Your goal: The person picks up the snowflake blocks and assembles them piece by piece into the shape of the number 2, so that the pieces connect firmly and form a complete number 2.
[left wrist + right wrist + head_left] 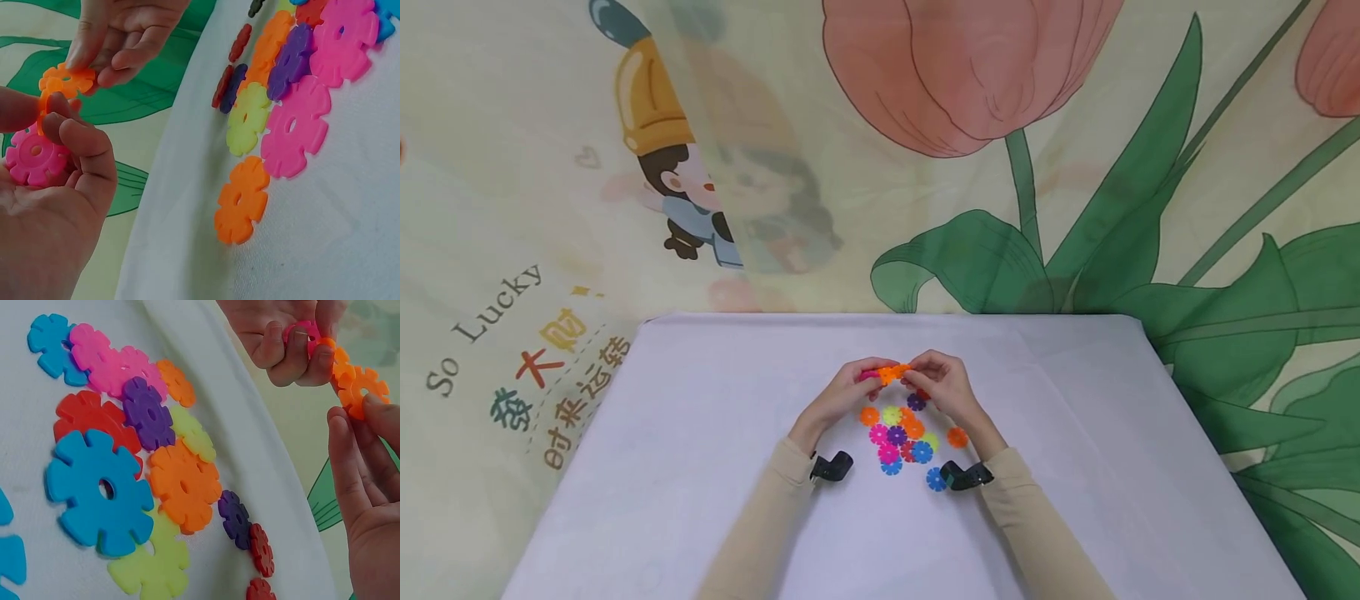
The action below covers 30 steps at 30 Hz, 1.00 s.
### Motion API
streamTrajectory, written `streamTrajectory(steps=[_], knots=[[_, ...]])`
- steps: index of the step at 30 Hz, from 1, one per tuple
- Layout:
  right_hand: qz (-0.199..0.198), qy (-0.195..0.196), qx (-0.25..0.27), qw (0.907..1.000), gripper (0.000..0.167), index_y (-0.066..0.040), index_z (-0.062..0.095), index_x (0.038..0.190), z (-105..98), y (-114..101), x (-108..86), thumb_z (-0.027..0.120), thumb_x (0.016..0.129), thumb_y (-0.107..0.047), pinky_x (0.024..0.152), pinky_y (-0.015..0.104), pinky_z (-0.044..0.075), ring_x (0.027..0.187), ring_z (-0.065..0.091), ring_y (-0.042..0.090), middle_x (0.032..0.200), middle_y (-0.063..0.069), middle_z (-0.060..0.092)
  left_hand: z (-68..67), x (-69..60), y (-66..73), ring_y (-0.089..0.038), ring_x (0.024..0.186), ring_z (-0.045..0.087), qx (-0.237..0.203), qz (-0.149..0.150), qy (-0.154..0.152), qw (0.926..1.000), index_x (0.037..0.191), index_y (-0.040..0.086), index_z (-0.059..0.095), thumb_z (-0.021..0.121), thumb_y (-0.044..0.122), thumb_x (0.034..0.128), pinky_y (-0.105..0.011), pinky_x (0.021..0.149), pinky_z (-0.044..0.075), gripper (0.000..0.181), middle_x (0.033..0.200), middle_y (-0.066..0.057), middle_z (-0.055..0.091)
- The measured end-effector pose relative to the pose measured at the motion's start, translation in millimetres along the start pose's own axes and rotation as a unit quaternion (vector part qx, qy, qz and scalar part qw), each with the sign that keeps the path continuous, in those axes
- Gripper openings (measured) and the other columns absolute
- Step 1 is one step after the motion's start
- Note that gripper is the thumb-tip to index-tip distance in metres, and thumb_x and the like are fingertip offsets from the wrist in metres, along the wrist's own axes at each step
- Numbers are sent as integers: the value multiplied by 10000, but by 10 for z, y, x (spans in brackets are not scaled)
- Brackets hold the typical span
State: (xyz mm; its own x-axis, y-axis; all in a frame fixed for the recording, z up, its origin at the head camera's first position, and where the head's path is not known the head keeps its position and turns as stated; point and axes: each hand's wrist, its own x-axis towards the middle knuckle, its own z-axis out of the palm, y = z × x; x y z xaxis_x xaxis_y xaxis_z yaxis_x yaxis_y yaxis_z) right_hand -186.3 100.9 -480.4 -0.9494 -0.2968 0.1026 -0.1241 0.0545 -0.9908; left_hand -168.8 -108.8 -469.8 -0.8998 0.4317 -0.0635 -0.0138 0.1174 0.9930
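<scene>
From the head camera, the left hand [841, 390] and the right hand [949, 382] meet over the far half of the white table [700, 467], with a short row of flower-shaped plastic discs between their fingertips. The row's long axis runs roughly left to right: a pink disc [868, 375] lies on the left hand's side, and orange plastic reaches across to the right fingers. Loose discs [897, 435] lie in a cluster on the near side of the hands, between the forearms. In the left wrist view, the left fingers are curled in, pinching the near orange disc [42, 115], which is turned almost edge-on, with the pink disc sitting just below it against the palm. The right thumb and fingers close narrowly on the far orange disc [65, 81], which shows much more of its flat face, so the two orange discs meet at an angle; this crossing is the relation that matters most for the hands' work. The right wrist view shows the same contact from the other side: the far orange disc is held by its rim, nearer the right hand, and overlaps the near one. Whether their slots are fully engaged, I cannot tell. A big blue disc [78, 490] lies on the cloth, well apart from both hands.
</scene>
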Motion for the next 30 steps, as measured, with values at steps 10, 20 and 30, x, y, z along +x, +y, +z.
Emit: streamTrajectory(steps=[10,20,30], knots=[[3,372,215,9991,160,69,597,1044,-68,13,-18,650,941,-41,780,260,561,820,712,159,980,188,691,-3,-23,-38,-409,756,440,252,47,131,9996,1377,-1,538,495,65,993,-245,670,405,392,1079,-316,531],[313,232,146,9991,176,66,604,1072,-18,36,-37,642,951,-57,784,270,561,856,709,194,1004,194,682,-13,-25,-85,-269,811,576,177,-20,187,9997,1353,36,577,514,76,1000,-231,737,491,361,964,-310,587],[399,194,72,9990,188,60,603,1071,-27,70,-51,651,949,-75,809,274,556,901,710,242,1021,186,683,-40,-29,-112,-434,957,660,-220,-135,319,9992,1354,1,568,534,33,986,-325,831,559,371,927,-169,690]])
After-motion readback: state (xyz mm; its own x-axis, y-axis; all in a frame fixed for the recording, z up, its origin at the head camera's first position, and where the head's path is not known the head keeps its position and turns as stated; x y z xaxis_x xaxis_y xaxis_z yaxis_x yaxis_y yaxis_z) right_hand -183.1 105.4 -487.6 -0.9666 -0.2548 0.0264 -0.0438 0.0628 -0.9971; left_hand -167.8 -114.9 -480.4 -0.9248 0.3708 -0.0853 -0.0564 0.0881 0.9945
